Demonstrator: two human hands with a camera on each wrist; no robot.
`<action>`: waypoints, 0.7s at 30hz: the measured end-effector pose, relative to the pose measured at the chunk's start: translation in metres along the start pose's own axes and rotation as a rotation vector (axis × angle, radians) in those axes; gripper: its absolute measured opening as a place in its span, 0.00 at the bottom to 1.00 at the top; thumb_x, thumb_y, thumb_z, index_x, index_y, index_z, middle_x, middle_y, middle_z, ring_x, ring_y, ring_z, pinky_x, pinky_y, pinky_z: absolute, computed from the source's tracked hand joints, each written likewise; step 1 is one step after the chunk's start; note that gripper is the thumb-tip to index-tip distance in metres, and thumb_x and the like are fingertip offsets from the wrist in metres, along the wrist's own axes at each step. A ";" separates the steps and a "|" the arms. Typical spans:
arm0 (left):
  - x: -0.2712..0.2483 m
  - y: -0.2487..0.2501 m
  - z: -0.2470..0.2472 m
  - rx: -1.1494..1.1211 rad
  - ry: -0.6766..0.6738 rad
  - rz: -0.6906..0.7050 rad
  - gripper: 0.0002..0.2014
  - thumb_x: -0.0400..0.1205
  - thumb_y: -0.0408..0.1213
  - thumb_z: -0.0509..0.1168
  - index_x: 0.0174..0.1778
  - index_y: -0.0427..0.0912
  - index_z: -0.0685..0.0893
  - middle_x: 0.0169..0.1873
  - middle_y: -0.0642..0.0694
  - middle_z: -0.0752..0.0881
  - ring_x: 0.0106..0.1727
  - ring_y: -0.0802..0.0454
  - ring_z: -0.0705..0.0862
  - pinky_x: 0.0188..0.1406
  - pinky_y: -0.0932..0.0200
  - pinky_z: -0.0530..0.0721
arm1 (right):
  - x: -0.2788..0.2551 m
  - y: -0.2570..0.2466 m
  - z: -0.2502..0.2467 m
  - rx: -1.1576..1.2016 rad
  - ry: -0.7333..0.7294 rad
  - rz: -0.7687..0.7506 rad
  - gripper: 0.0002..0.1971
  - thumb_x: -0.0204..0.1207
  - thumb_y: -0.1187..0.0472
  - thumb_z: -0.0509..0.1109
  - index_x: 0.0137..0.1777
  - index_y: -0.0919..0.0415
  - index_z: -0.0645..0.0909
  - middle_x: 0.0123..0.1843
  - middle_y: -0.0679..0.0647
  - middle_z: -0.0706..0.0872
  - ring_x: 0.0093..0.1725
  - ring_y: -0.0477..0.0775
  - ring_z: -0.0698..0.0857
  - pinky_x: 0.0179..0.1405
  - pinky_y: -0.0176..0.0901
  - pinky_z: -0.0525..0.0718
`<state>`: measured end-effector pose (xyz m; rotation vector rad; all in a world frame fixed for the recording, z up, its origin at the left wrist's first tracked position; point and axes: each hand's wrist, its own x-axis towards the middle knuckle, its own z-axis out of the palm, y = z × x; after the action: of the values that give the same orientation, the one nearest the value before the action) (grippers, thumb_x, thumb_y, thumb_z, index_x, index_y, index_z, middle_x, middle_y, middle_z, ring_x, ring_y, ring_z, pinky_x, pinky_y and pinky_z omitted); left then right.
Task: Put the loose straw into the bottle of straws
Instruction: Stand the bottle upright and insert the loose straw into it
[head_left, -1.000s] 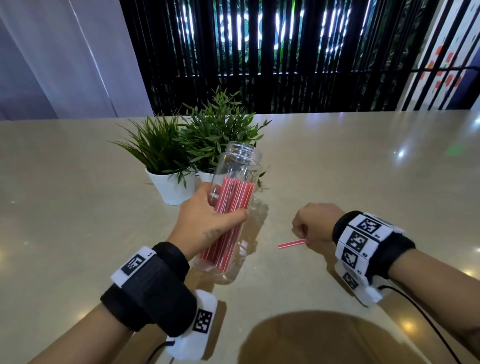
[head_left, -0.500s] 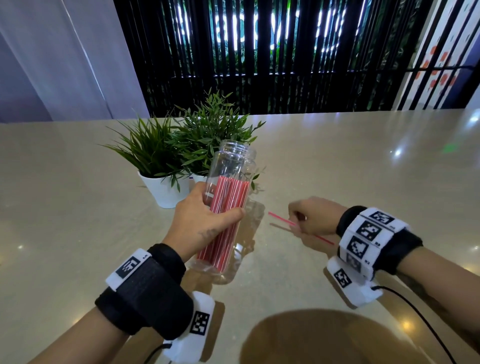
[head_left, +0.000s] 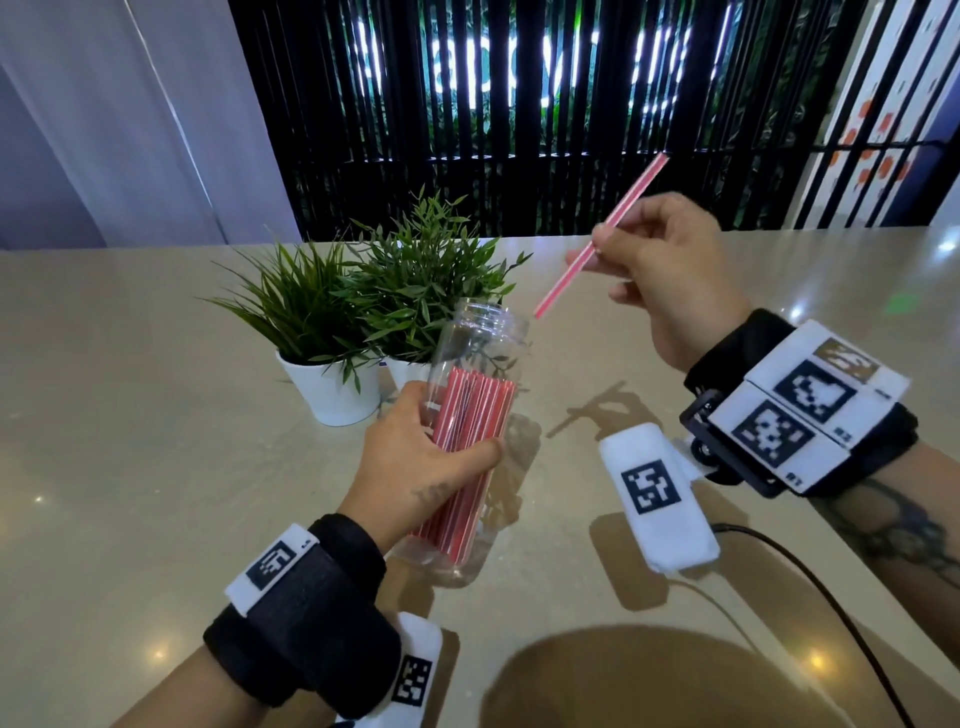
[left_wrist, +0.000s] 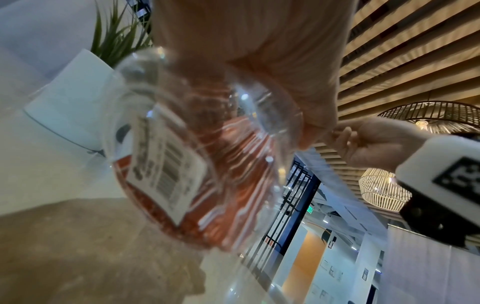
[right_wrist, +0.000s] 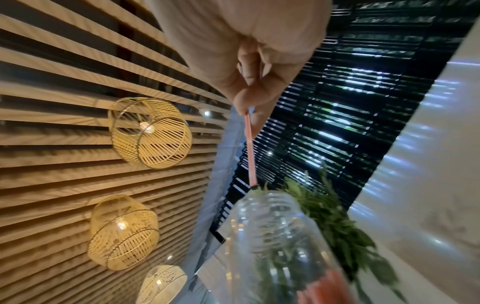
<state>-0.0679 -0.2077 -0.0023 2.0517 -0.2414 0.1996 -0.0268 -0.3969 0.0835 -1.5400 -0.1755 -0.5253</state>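
Beige table (head_left: 156, 415), two potted plants (head_left: 363, 301) at 11 o'clock of bottle.
I log: left hand (head_left: 415, 467) wraps tilted bottle (head_left: 467, 415); right hand (head_left: 670, 270) pinches loose straw (head_left: 597, 239), tip just beside the mouth at 1 o'clock.

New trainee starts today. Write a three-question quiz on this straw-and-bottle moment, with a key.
1. True or false: the loose straw is already inside the bottle.
2. Which hand grips the bottle: A) left hand B) right hand
3. Fill in: the straw's lower end hangs just beside the bottle's open ____.

Key: 1 false, it is pinched in the right hand's fingers, outside the bottle; 2 A; 3 mouth.
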 end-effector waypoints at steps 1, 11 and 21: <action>-0.002 0.000 0.001 -0.015 0.010 0.008 0.23 0.66 0.46 0.75 0.53 0.48 0.74 0.41 0.55 0.83 0.40 0.61 0.83 0.33 0.71 0.76 | 0.000 -0.006 0.004 0.021 0.008 -0.019 0.12 0.76 0.70 0.63 0.37 0.53 0.69 0.35 0.50 0.78 0.35 0.45 0.89 0.15 0.27 0.72; -0.017 0.001 0.001 -0.153 0.043 0.081 0.27 0.64 0.45 0.78 0.54 0.55 0.71 0.43 0.61 0.81 0.41 0.82 0.78 0.36 0.85 0.75 | -0.012 -0.035 0.029 -0.131 0.007 -0.304 0.34 0.74 0.73 0.62 0.76 0.60 0.49 0.40 0.54 0.76 0.38 0.47 0.90 0.18 0.28 0.75; -0.024 0.003 0.001 -0.172 0.057 0.109 0.23 0.61 0.49 0.75 0.45 0.63 0.69 0.43 0.62 0.81 0.44 0.80 0.79 0.36 0.84 0.76 | -0.024 -0.021 0.038 -0.342 -0.139 -0.326 0.26 0.70 0.69 0.70 0.64 0.54 0.65 0.31 0.48 0.76 0.32 0.51 0.82 0.29 0.31 0.75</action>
<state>-0.0917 -0.2080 -0.0064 1.8613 -0.3244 0.2945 -0.0486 -0.3534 0.0944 -1.8968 -0.4683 -0.7329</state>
